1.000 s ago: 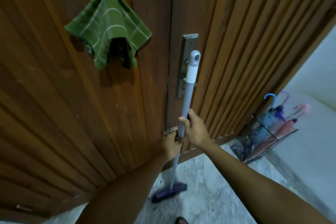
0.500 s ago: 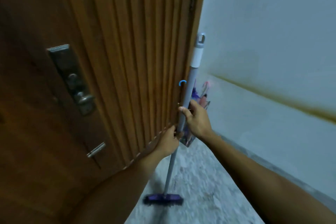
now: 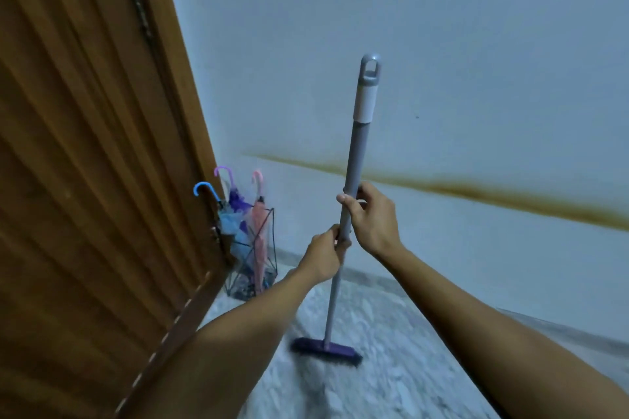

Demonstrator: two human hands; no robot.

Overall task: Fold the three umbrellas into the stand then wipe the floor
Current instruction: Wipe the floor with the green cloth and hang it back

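Grey mop handle (image 3: pixel 354 160) sat clenched in both the left hand (image 3: pixel 323 253) and right hand (image 3: pixel 372 218) — umbrellas (image 3: pixel 245 214) already stood in the stand (image 3: pixel 262 258), so wiping was underway, next needing a steady push of the purple head (image 3: pixel 326 349) across the floor (image 3: pixel 391 367).

Two bare forearms and hands, no sleeves

The left hand (image 3: pixel 323 257) and right hand (image 3: pixel 372 218) wear no gloves, rings, watch or bands; both forearms are uncovered to the frame edge.

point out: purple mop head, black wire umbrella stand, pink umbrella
purple mop head (image 3: pixel 326 349), head view, middle of the flat head on the floor
black wire umbrella stand (image 3: pixel 273 241), head view, right upright wire
pink umbrella (image 3: pixel 259 235), head view, folded canopy
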